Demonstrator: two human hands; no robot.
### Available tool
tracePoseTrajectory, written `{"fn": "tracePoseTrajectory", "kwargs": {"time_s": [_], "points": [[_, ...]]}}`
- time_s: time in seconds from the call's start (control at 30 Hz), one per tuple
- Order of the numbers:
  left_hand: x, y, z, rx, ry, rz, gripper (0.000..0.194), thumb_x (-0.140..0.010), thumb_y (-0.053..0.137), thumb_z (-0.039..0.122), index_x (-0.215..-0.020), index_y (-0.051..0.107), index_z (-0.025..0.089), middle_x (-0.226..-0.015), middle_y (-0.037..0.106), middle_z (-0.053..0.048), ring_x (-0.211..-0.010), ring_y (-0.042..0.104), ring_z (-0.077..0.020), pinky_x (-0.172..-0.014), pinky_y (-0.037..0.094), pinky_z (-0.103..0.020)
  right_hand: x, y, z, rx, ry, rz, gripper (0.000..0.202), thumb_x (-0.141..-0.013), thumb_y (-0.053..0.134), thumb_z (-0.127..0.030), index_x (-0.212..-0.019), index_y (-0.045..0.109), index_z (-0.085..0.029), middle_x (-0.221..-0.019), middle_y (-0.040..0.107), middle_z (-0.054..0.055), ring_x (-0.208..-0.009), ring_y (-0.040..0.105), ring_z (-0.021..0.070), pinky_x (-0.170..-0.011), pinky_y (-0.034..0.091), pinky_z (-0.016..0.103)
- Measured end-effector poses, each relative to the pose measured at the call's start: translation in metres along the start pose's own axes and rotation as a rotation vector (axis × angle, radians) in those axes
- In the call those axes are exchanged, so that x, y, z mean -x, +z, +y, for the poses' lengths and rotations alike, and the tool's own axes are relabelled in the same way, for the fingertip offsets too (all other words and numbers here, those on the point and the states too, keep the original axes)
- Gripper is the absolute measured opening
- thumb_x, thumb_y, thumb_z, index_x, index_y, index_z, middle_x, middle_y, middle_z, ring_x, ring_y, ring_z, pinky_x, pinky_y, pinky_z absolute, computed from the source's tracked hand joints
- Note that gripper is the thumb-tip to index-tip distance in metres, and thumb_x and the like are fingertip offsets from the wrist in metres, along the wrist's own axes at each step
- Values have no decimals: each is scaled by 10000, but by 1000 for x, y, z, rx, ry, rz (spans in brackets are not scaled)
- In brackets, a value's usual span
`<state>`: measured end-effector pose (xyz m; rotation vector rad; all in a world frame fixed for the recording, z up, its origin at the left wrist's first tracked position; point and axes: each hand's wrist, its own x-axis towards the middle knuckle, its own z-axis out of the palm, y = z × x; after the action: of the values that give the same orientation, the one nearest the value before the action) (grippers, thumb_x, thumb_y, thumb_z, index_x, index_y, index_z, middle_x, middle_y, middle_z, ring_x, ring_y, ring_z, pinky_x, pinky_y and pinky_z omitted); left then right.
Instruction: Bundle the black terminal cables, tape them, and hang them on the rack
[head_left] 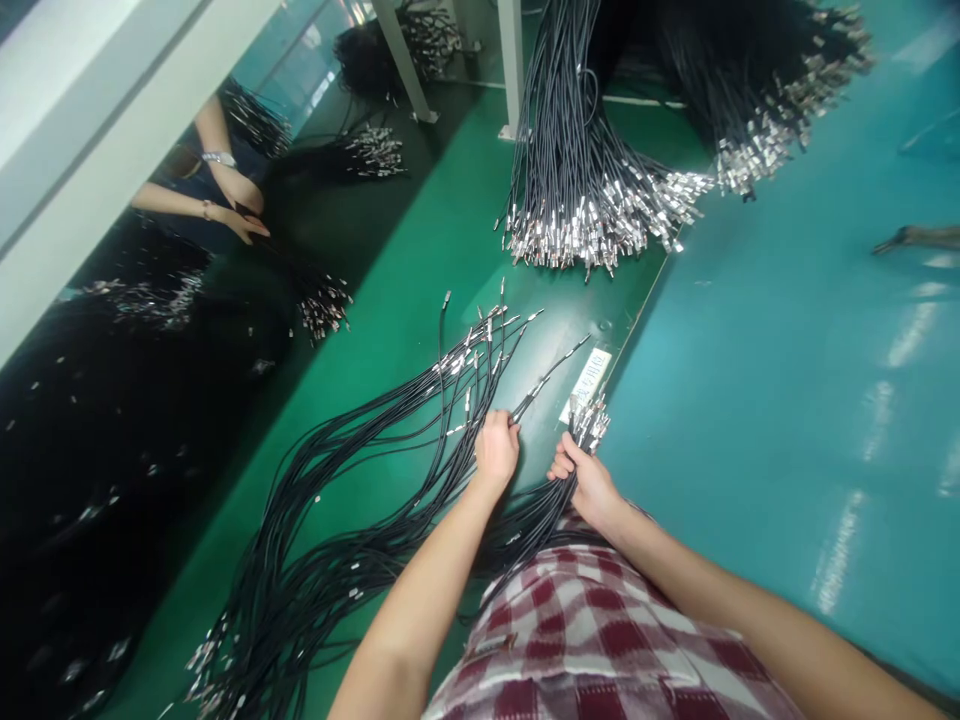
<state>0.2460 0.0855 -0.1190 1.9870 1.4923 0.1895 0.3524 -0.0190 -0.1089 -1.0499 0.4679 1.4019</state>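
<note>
On the green work surface lies a long spread of black cables (352, 545), with small silvery connectors at their ends. My left hand (497, 450) is closed around a few cables, whose tips (532, 395) point up and to the right past the fingers. My right hand (585, 478) grips a thick bundle of cables just below its cluster of silvery connectors (590, 422). The two hands are apart, just in front of my checked shirt. Several loose connector ends (480, 345) fan out beyond my left hand.
A large bunch of cables (577, 150) hangs over the far edge, with another (757, 110) to its right. A white label (589, 378) lies near my right hand. At the left, beyond a white frame bar (112, 110), a person's hands (236, 210) touch more cables (319, 295).
</note>
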Motion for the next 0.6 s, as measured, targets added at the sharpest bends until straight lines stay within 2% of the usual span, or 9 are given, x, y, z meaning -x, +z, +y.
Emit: {"fn": "tracePoseTrajectory", "kwargs": {"time_s": [0.07, 0.13, 0.2, 0.33, 0.43, 0.5, 0.57, 0.6], "points": [[-8, 2, 1, 125, -56, -16, 126, -788, 627, 113, -696, 569, 177, -791, 576, -31, -707, 545, -160, -691, 404, -277, -1, 0, 0, -3, 4, 3, 472, -543, 908, -489, -657, 563, -187, -475, 341, -95, -447, 319, 74, -460, 418, 241], [-13, -5, -3, 242, -105, -27, 154, -785, 639, 158, -666, 543, 176, -711, 555, -7, -662, 531, -147, -668, 409, -266, -1, 0, 1, -1, 7, 3, 471, -545, 907, -487, -655, 565, -182, -476, 341, -95, -444, 323, 71, -461, 419, 236], [-14, -20, -9, 355, -110, -43, 148, -817, 618, 231, -707, 534, 177, -693, 579, 0, -643, 533, -138, -656, 417, -257, -2, -2, 1, 2, 8, -2, 467, -555, 903, -486, -655, 566, -179, -476, 339, -95, -443, 328, 70, -461, 418, 232], [-10, -62, -19, 598, 6, -63, 160, -883, 544, 331, -820, 501, 191, -691, 631, 7, -663, 560, -132, -698, 439, -260, -5, -4, 0, 15, 22, -21, 433, -607, 877, -482, -669, 565, -188, -480, 343, -94, -438, 332, 77, -464, 422, 242], [-8, -92, -22, 516, 68, -43, 144, -885, 542, 324, -855, 537, 183, -626, 582, 29, -632, 543, -125, -685, 439, -251, -4, -3, -1, 34, 14, -27, 417, -628, 866, -482, -675, 569, -193, -480, 347, -93, -438, 329, 81, -473, 427, 250], [-4, -105, -18, 490, 58, -68, 162, -891, 529, 329, -864, 564, 173, -631, 573, 26, -612, 552, -123, -651, 448, -244, 0, 0, -2, 49, -8, -48, 418, -626, 866, -486, -673, 574, -192, -479, 349, -93, -440, 334, 81, -483, 433, 251], [8, -105, -6, 535, 20, -84, 193, -917, 488, 351, -882, 560, 175, -622, 552, 36, -545, 543, -114, -578, 442, -232, 5, 5, -3, 62, -36, -86, 413, -631, 861, -499, -680, 590, -191, -482, 361, -90, -445, 355, 82, -502, 447, 252], [17, -99, 2, 545, 0, -81, 200, -931, 465, 355, -895, 554, 179, -608, 536, 45, -503, 523, -107, -539, 426, -224, 8, 7, -3, 70, -53, -103, 407, -633, 858, -506, -686, 603, -192, -489, 388, -83, -457, 387, 87, -519, 460, 253]]}}
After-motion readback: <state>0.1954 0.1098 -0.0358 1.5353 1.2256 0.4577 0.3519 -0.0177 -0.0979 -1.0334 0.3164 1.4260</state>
